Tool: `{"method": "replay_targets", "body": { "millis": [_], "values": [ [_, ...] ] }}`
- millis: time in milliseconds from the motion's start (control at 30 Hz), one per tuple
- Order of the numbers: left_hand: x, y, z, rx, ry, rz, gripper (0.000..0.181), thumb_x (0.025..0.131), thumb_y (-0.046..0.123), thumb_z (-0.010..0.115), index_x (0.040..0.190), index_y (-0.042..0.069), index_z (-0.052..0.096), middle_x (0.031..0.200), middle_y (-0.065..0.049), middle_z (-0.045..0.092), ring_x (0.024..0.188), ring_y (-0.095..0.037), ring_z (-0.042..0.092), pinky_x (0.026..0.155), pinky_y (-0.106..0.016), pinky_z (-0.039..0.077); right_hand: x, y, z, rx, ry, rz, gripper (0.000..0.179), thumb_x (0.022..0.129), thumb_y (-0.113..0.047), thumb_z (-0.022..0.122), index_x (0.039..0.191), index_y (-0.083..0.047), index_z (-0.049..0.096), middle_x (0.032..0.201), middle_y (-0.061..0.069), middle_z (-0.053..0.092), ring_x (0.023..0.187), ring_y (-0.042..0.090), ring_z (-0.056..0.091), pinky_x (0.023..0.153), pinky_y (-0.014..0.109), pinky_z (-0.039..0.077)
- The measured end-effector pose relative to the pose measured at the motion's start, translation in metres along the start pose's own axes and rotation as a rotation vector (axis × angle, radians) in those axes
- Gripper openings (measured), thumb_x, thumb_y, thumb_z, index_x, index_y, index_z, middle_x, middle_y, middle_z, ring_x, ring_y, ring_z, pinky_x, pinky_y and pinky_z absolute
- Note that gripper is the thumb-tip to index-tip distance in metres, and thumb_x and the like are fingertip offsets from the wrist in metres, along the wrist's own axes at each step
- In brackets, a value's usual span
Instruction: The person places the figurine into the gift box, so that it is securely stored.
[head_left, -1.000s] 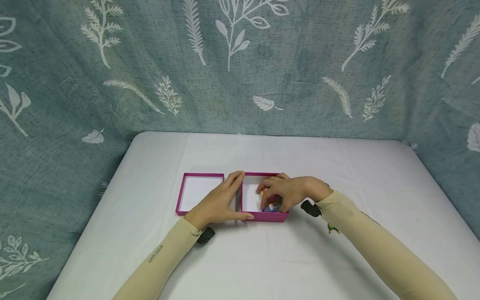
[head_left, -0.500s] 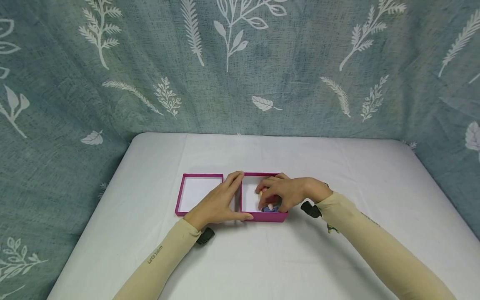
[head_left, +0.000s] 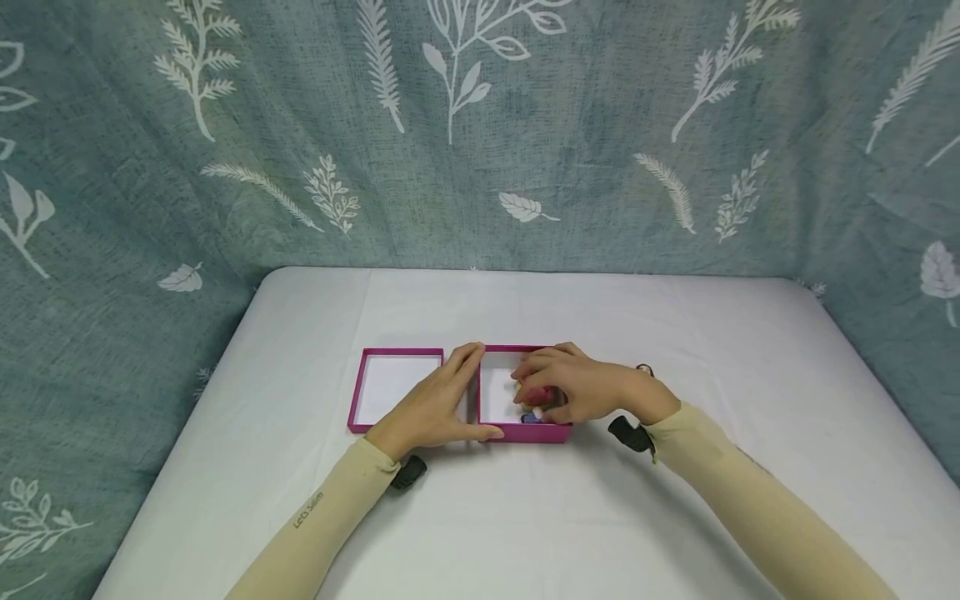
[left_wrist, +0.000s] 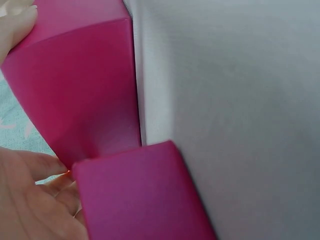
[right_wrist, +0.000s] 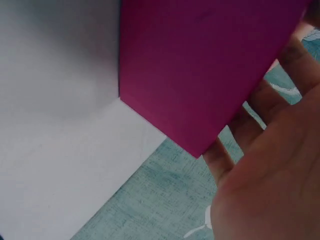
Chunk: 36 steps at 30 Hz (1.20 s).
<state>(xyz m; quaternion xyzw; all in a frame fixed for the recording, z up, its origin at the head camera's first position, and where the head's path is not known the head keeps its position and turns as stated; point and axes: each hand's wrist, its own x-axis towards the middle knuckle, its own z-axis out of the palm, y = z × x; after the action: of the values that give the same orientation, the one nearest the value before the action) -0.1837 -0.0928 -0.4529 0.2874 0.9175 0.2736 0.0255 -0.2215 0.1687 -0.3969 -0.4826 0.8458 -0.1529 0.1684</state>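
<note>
A magenta box [head_left: 525,432] with a white inside stands uncovered mid-table. My left hand [head_left: 431,408] holds its left side, thumb at the front corner and fingers at the back corner. In the left wrist view that thumb lies on the box [left_wrist: 90,90]. My right hand [head_left: 588,385] reaches over the right rim, its bent fingers down inside around a small red, rounded thing [head_left: 536,395]. A small blue thing [head_left: 532,418] lies by the front wall under the thumb. I cannot tell whether the right fingers grip either one. The right wrist view shows fingers along the box [right_wrist: 195,65].
Left of the box, partly behind my left hand, lies a shallow magenta-rimmed tray or lid [head_left: 393,387] with a white inside. Both stand on a white cloth-covered table [head_left: 480,517]. A teal leaf-print curtain [head_left: 420,200] hangs behind it.
The right hand has shifted its fingers in the box, showing more of the red thing and less of the blue. The right sleeve now covers a small green thing on the table. Left hand holds still.
</note>
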Motion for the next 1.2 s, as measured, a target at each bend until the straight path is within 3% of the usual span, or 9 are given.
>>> {"method": "replay_targets", "body": {
  "millis": [133,467,667,967,1200],
  "values": [
    [0.001,0.0,0.0,-0.006,0.01,0.001,0.12,0.072,0.07,0.073,0.158,0.009,0.015,0.161,-0.002,0.02,0.143,-0.023,0.035,0.113,-0.043,0.039,-0.005,-0.001,0.002,-0.053,0.041,0.012,0.025,0.087,-0.017,0.073,0.112,-0.019,0.071,0.135,0.007,0.058,0.134,0.032,0.043,0.108,0.066,0.022],
    [0.001,0.001,-0.001,-0.012,-0.009,-0.012,0.119,0.073,0.069,0.072,0.158,0.011,0.014,0.161,-0.002,0.018,0.144,-0.023,0.033,0.113,-0.043,0.038,-0.017,-0.004,0.002,-0.044,0.123,0.014,0.032,0.086,-0.015,0.074,0.117,-0.019,0.071,0.139,0.008,0.056,0.137,0.034,0.041,0.108,0.065,0.024],
    [0.002,0.001,-0.002,-0.013,-0.007,-0.001,0.12,0.073,0.069,0.073,0.158,0.01,0.014,0.161,-0.003,0.019,0.144,-0.024,0.034,0.113,-0.043,0.038,-0.037,-0.005,0.002,-0.024,0.209,0.024,0.031,0.088,-0.014,0.072,0.118,-0.018,0.071,0.143,0.01,0.053,0.138,0.036,0.04,0.107,0.063,0.029],
    [-0.002,0.0,-0.001,-0.004,0.002,0.003,0.117,0.073,0.068,0.074,0.158,0.01,0.016,0.16,-0.002,0.021,0.142,-0.022,0.036,0.113,-0.042,0.039,-0.072,0.002,0.008,0.018,0.295,0.111,0.035,0.087,-0.011,0.073,0.121,-0.021,0.069,0.144,0.008,0.052,0.137,0.034,0.041,0.105,0.06,0.033],
    [0.0,0.002,0.0,-0.008,0.008,0.015,0.118,0.073,0.067,0.074,0.158,0.01,0.015,0.16,-0.003,0.021,0.142,-0.023,0.036,0.113,-0.043,0.039,-0.096,0.011,0.012,0.035,0.376,0.109,0.042,0.084,-0.005,0.074,0.121,-0.023,0.068,0.14,0.007,0.055,0.134,0.034,0.045,0.103,0.055,0.038]
  ]
}}
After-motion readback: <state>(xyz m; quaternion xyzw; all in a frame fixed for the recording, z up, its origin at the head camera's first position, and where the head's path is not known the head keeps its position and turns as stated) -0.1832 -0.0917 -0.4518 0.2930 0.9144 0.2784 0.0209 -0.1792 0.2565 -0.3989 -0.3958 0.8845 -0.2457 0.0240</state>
